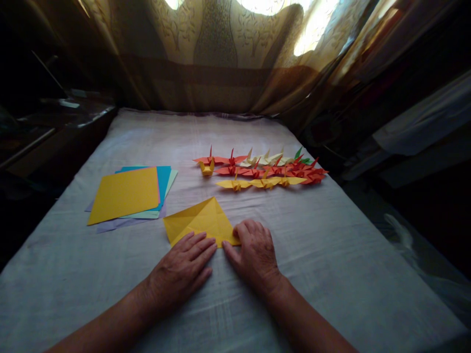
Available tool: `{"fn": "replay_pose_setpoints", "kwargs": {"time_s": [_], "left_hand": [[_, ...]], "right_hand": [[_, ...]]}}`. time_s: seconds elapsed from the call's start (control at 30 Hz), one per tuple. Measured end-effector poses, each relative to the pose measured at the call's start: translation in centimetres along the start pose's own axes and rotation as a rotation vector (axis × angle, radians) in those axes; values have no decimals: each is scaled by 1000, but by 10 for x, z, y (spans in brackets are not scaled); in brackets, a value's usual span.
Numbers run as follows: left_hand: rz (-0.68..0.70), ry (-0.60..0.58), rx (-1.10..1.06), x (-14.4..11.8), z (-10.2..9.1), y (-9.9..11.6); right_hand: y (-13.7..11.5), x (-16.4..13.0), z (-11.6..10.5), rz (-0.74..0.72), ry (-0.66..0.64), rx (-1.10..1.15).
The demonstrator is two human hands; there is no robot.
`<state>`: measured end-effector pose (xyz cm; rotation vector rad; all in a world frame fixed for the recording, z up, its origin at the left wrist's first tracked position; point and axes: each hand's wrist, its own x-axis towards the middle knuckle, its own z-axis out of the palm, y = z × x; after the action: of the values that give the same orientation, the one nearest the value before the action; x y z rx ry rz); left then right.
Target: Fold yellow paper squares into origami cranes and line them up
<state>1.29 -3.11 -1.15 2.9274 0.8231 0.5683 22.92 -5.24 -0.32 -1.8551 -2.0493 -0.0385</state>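
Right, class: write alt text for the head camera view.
Two bare hands, left hand and right hand, press flat on a folded yellow paper square on a grey cloth-covered table, with a stack of coloured paper sheets left and rows of folded paper cranes beyond.

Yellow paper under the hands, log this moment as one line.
left hand: flat on yellow paper | right hand: pressing its corner | behind: paper cranes | left: paper stack

Two hands are seen, a left hand [182, 267] and a right hand [253, 252]. One folded yellow sheet [200, 223] is counted beside one stack of coloured paper [127, 196]. Paper cranes [263, 171] are laid in three rows; their exact number cannot be told.
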Motion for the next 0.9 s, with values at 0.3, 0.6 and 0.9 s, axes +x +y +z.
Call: {"fn": "replay_pose_setpoints", "kwargs": {"time_s": [0.3,0.6,0.9], "left_hand": [[-12,-55,-33,4,-5,0],[46,-160,18,0,-11,-9],[32,-306,46,-36,-44,-37]], "right_hand": [[20,-8,-1,-1,43,57],[20,-9,3,2,79,82],[22,-10,5,0,71,76]]}}
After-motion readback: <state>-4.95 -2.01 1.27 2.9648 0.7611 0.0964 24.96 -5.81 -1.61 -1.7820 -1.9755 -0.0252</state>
